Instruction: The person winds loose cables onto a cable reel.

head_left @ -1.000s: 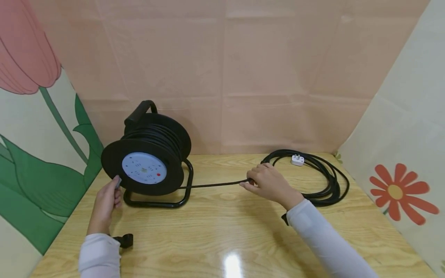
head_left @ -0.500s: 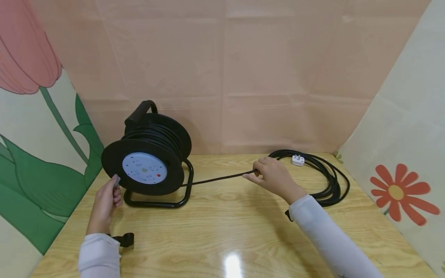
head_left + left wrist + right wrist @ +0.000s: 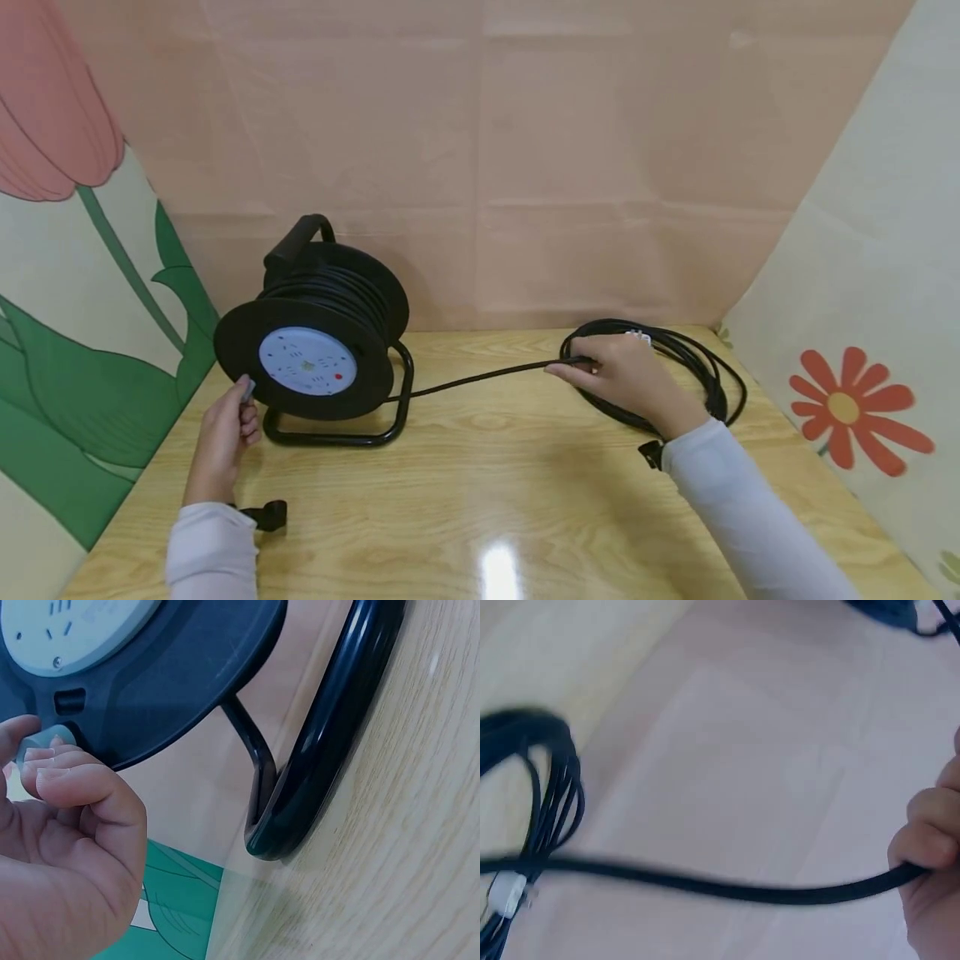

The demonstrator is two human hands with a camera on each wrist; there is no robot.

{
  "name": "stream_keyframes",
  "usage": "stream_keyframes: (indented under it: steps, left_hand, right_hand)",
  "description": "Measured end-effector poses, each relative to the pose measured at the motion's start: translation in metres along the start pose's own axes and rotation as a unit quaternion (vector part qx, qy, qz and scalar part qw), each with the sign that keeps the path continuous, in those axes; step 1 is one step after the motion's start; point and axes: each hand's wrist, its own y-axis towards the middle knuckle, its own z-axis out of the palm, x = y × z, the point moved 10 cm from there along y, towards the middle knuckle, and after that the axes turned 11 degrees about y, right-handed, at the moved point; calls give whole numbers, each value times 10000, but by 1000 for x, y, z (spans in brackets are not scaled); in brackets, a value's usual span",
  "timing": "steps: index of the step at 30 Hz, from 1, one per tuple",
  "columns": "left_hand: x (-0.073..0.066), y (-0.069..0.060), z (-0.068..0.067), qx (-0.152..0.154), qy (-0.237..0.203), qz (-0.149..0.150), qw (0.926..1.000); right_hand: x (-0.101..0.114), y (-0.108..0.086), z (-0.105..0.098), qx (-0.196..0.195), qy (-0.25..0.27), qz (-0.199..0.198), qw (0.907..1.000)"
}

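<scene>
A black cable reel (image 3: 372, 367) stands at the left of the head view, cable wound on its drum and a pale socket panel (image 3: 307, 361) on its front. My left hand (image 3: 222, 433) pinches a small grey knob (image 3: 46, 739) at the edge of the reel's front disc, thumb and fingertips on it. Black cable (image 3: 487, 378) runs from the reel, rising slightly to my right hand (image 3: 628, 377), whose curled fingers grip it. In the right wrist view the cable (image 3: 780, 893) continues past that hand, toward loose coils (image 3: 559, 795).
Behind the right hand lies the loose coil (image 3: 738, 400) on the wooden table (image 3: 465, 492), with a white plug (image 3: 507, 893) on it. The reel's tubular stand (image 3: 337, 439) rests on the table. A pink backdrop (image 3: 555, 167) rises behind the table.
My right hand has moved right and slightly back with the cable, so more of it stretches between the hand and the reel. The left hand stays at the knob.
</scene>
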Motion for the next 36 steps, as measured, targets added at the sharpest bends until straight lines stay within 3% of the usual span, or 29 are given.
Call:
stream_keyframes:
  steps: [4,9,14,17,20,26,33,36]
  left_hand:
    - [-1,-1,0,-3,9,41,10000]
    - [-2,-2,3,4,27,91,10000]
    - [-3,-1,3,2,17,108,9999]
    - [-2,-2,2,-43,43,35,10000]
    - [-1,-4,1,-107,77,-86,9999]
    - [-4,-6,0,-192,-70,-249,9995]
    - [-15,-8,-1,-209,-128,-330,9992]
    - [-22,-9,-1,-258,-147,-356,9989]
  right_hand:
    - [-29,-12,-4,479,-299,940,9940]
    - [-74,-42,17,1184,-126,2037,9718]
    - [-118,-75,22,1223,-75,2978,9467]
    - [-133,-86,21,1151,-78,3369,9344]
    - [-138,-86,21,1137,-30,3490,9302]
    - [-128,-70,24,1285,68,3238,9373]
    - [-121,-63,20,857,108,3288,9404]
    - [-120,-61,26,935,22,3241,9414]
